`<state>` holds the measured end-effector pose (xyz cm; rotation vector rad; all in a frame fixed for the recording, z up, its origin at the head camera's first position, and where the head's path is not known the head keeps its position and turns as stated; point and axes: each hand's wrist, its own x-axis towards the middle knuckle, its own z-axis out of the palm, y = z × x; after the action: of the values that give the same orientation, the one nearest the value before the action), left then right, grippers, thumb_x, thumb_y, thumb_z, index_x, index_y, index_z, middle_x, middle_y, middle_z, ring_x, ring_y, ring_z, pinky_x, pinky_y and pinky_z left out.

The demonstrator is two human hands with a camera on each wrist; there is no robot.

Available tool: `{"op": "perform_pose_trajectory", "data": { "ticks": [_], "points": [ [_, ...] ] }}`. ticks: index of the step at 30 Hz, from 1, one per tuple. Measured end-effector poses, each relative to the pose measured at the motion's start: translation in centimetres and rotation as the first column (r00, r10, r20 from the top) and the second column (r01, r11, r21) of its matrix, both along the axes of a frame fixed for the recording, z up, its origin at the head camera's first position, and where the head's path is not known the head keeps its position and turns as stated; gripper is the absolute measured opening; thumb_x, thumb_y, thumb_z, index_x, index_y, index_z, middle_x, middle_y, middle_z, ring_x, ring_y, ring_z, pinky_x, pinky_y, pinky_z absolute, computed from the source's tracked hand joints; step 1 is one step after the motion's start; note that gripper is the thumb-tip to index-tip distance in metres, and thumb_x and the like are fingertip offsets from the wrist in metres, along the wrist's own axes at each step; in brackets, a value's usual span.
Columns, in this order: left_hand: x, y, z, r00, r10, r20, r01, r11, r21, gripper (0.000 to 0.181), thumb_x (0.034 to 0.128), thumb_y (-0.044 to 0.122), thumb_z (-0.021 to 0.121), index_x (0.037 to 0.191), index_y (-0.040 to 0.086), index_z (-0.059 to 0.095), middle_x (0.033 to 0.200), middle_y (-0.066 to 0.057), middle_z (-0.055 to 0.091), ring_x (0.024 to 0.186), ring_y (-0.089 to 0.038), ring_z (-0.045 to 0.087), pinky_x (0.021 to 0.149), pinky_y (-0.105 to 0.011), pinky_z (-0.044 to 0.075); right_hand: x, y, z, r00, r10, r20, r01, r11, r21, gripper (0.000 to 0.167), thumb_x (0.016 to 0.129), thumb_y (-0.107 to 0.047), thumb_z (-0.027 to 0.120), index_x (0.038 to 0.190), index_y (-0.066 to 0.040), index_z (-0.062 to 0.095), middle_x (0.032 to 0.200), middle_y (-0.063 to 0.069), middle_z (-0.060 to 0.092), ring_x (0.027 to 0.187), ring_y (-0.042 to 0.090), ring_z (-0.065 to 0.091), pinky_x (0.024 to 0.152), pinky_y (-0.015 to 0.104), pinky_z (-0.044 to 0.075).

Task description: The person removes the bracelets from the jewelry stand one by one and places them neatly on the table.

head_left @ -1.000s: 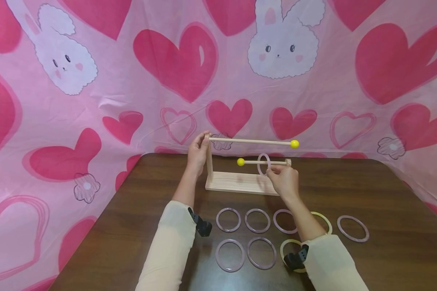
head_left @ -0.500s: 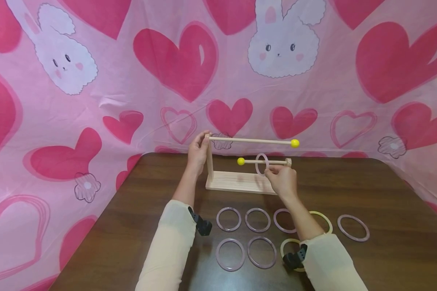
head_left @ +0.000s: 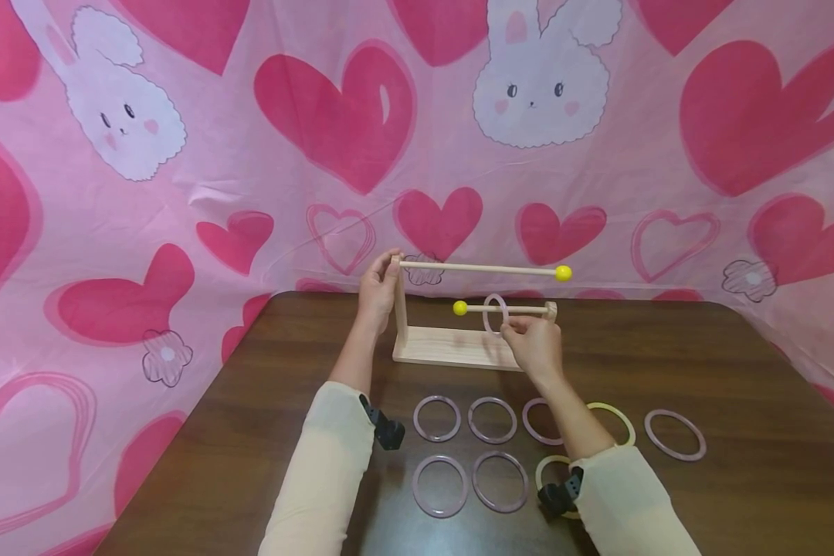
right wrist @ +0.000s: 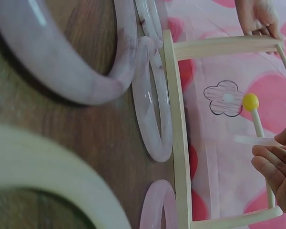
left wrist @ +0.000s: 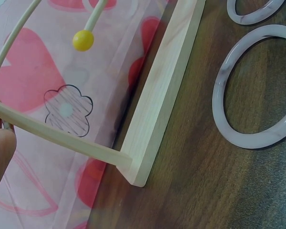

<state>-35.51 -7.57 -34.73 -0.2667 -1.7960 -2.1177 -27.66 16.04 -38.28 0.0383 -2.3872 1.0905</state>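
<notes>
A pale wooden bangle stand has an upper rod and a shorter lower rod, each tipped with a yellow ball. My left hand grips the top of its tall left post; the left wrist view shows only part of that hand. With thumb and fingers, my right hand pinches a pale purple bangle at its lower right edge. The lower rod passes through this bangle, which stands upright about midway along it. In the right wrist view the pinched bangle appears edge-on.
Several purple bangles lie flat in two rows on the dark wooden table, in front of the stand. Two yellow bangles lie partly under my right forearm. Another purple bangle lies farther right. A pink patterned cloth hangs behind.
My right hand has slid the bangle a little leftward along the lower rod, toward its yellow ball. My left hand has stayed at the post.
</notes>
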Motion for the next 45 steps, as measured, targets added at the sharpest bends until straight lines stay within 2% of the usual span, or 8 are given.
{"op": "perform_pose_trajectory", "data": {
  "ticks": [15, 23, 29, 36, 45],
  "points": [
    [0.0, 0.0, 0.0, 1.0, -0.004, 0.007, 0.004, 1.0, -0.001, 0.033, 0.0936, 0.011, 0.052, 0.124, -0.002, 0.053, 0.122, -0.015, 0.057, 0.111, -0.02, 0.051, 0.095, -0.029, 0.041, -0.2, -0.9, 0.0, 1.0, 0.022, -0.015, -0.022, 1.0, -0.019, 0.015, 0.078, -0.008, 0.065, 0.088, 0.001, 0.073, 0.078, 0.012, 0.07, 0.073, 0.026, 0.067, 0.065, 0.04, 0.05],
    [0.0, 0.0, 0.0, 1.0, 0.0, 0.009, 0.0, 1.0, 0.005, 0.033, 0.0933, 0.012, 0.052, 0.123, -0.001, 0.054, 0.122, -0.015, 0.058, 0.111, -0.02, 0.051, 0.095, -0.029, 0.041, -0.1, -1.2, -0.2, 0.999, 0.044, 0.01, -0.044, 0.999, -0.031, 0.017, 0.08, -0.009, 0.064, 0.089, 0.001, 0.072, 0.078, 0.012, 0.07, 0.071, 0.025, 0.067, 0.059, 0.035, 0.051],
    [0.0, 0.0, 0.0, 1.0, 0.0, 0.002, 0.0, 1.0, 0.005, 0.033, 0.0936, 0.013, 0.053, 0.123, -0.002, 0.054, 0.122, -0.015, 0.057, 0.108, -0.018, 0.052, 0.094, -0.028, 0.041, -0.2, -1.8, 0.0, 0.998, 0.05, -0.024, -0.05, 0.999, -0.016, 0.016, 0.079, -0.009, 0.064, 0.088, 0.001, 0.073, 0.078, 0.011, 0.07, 0.071, 0.024, 0.067, 0.061, 0.037, 0.051],
    [0.0, 0.1, 0.0, 1.0, -0.001, 0.002, 0.001, 1.0, 0.01, 0.033, 0.0934, 0.012, 0.053, 0.124, -0.003, 0.054, 0.122, -0.015, 0.058, 0.111, -0.02, 0.051, 0.095, -0.029, 0.04, -0.5, -2.3, 0.1, 0.998, 0.043, -0.038, -0.042, 0.999, 0.002, 0.016, 0.079, -0.01, 0.065, 0.089, -0.001, 0.074, 0.077, 0.01, 0.07, 0.069, 0.023, 0.066, 0.058, 0.036, 0.05],
    [0.0, 0.0, 0.0, 1.0, -0.005, 0.004, 0.005, 1.0, 0.009, 0.033, 0.0932, 0.012, 0.053, 0.123, -0.002, 0.054, 0.122, -0.014, 0.058, 0.11, -0.02, 0.051, 0.095, -0.03, 0.04, -0.8, -2.7, 0.4, 0.998, 0.055, -0.038, -0.055, 0.998, 0.014, 0.015, 0.079, -0.009, 0.067, 0.09, -0.001, 0.074, 0.078, 0.01, 0.07, 0.073, 0.025, 0.066, 0.064, 0.04, 0.051]
  ]
}}
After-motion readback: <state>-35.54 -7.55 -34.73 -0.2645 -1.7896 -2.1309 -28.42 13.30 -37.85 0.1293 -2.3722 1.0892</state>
